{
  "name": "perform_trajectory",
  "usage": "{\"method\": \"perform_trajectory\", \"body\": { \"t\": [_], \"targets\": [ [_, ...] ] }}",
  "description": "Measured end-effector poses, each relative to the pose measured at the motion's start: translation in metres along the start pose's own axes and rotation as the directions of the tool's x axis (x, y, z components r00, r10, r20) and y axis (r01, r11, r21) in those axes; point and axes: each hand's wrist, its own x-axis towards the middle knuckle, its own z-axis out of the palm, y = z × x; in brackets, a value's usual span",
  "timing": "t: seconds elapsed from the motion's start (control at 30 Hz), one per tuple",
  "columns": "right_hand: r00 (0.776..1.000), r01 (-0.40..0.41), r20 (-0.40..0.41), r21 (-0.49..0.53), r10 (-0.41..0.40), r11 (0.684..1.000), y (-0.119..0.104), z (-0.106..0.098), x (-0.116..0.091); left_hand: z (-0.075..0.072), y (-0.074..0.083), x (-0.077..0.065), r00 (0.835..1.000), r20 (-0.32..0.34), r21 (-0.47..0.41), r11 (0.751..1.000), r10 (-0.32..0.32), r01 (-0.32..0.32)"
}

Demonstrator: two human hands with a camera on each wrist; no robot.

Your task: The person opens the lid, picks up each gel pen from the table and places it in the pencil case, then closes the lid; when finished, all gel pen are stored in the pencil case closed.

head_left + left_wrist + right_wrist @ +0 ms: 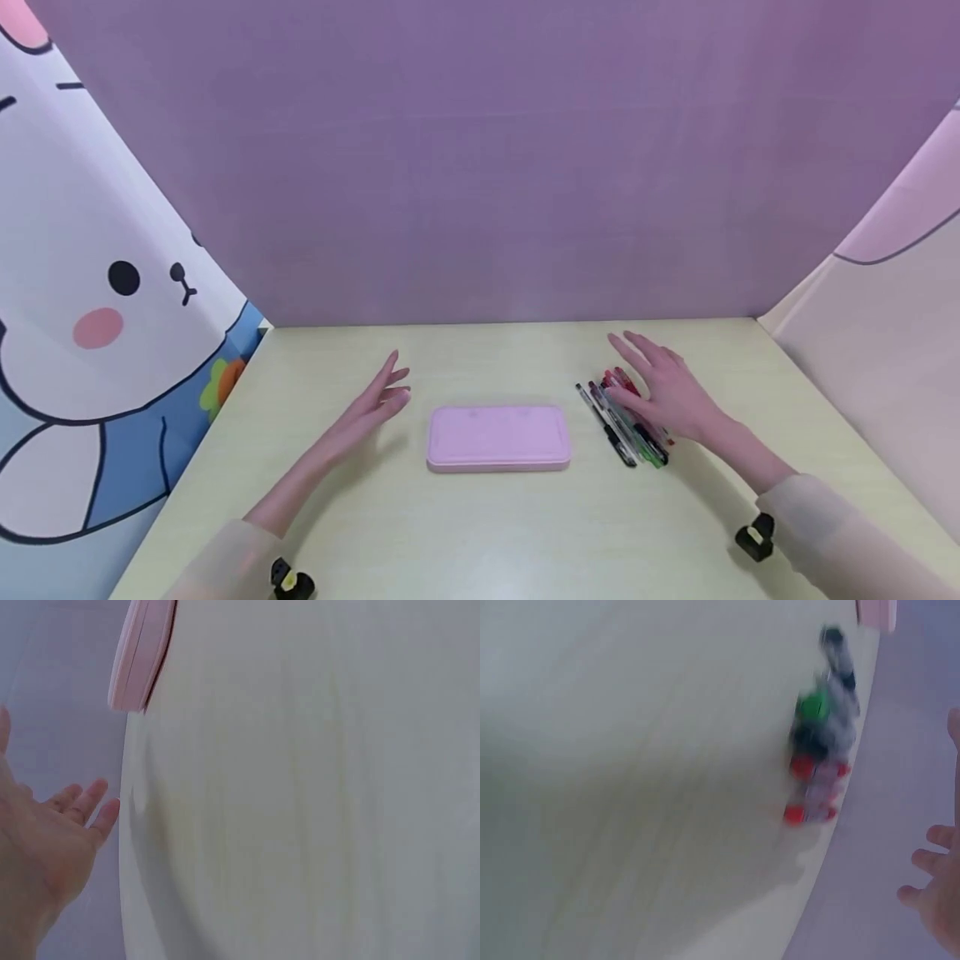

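Note:
A closed pink pencil case (498,438) lies flat in the middle of the table. To its right, several pens (611,425) with black, red and green ends lie in a loose bundle. My right hand (671,396) hovers over the bundle, fingers spread, partly covering it in the head view. The right wrist view shows the pens (817,739) blurred, apart from the fingers. Left of the case, my left hand (372,407) is raised above the table with its fingers extended and nothing in it. One end of the case (142,660) appears in the left wrist view.
The pale wooden table (480,533) meets a purple backdrop (510,167) along its far edge. A cartoon-printed cloth (97,333) hangs at the left, and a pale pink cloth (885,350) borders the right side. Each sleeve carries a small black device (756,537).

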Motion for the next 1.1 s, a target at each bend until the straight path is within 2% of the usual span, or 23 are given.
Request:
{"method": "perform_trajectory", "body": {
  "t": [0.3, 0.53, 0.63, 0.77, 0.93, 1.1],
  "targets": [
    [0.995, 0.016, 0.092, 0.158, -0.031, 0.987, -0.047, 0.01, 0.004, 0.013, 0.001, -0.001, 0.993, 0.115, -0.066, 0.998, 0.016, -0.008],
    [0.983, 0.029, 0.169, 0.201, -0.064, 0.979, -0.077, 0.024, 0.005, 0.025, -0.002, -0.003, 0.981, 0.186, -0.023, 0.999, 0.046, -0.043],
    [0.974, 0.059, 0.201, 0.211, -0.102, 0.976, -0.086, 0.032, 0.005, 0.032, -0.001, -0.002, 0.98, 0.196, -0.009, 0.999, 0.045, -0.044],
    [0.963, 0.124, 0.211, 0.204, -0.167, 0.971, -0.095, 0.042, 0.005, 0.042, 0.001, -0.002, 0.976, 0.217, -0.003, 1.0, -0.002, 0.002],
    [0.948, 0.139, 0.257, 0.192, -0.186, 0.972, -0.103, 0.05, 0.004, 0.051, 0.002, -0.005, 0.974, 0.222, 0.003, 0.999, -0.045, 0.046],
    [0.935, 0.154, 0.295, 0.166, -0.198, 0.974, -0.109, 0.054, 0.004, 0.056, -0.001, -0.007, 0.983, 0.184, 0.053, 0.999, -0.02, 0.011]
  ]
}}
